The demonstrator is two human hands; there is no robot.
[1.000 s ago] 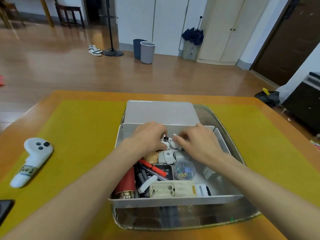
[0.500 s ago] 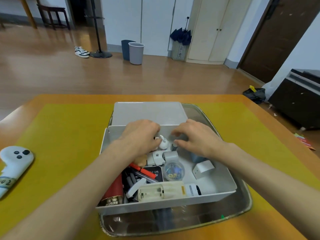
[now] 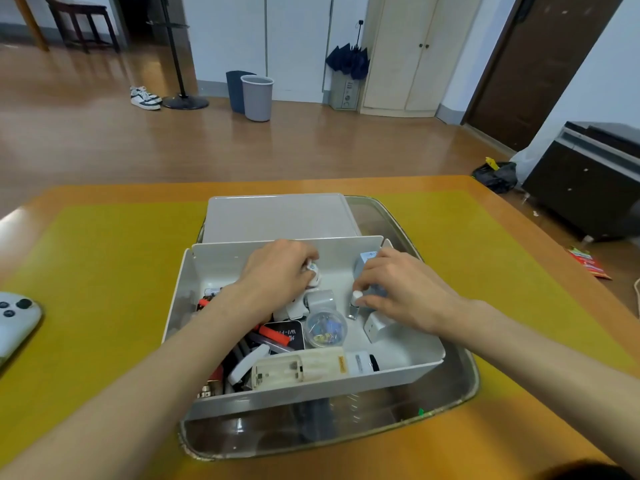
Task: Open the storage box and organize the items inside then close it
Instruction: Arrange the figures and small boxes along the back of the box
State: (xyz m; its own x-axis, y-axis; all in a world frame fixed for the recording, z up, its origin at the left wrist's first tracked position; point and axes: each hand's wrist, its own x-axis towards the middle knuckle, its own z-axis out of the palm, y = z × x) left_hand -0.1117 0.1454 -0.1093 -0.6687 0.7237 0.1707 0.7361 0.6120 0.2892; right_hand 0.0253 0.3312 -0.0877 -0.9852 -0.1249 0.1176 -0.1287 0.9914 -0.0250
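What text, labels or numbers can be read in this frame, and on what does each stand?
"Wi-Fi", partly hidden: black card in the storage box.
Orange label on the battery holder: too small to read.
Print on the white tube: blurred.
Print on the pale blue box: unreadable.

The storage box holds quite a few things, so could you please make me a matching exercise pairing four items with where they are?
Things:
1. battery holder
2. clear ball of clips
3. left hand
4. lid

Places:
A. behind the storage box, lying flat
B. against the near wall
C. at the far wall, gripping a small white item
D. mid-box, between the forearms

Pairs: 1-B, 2-D, 3-C, 4-A
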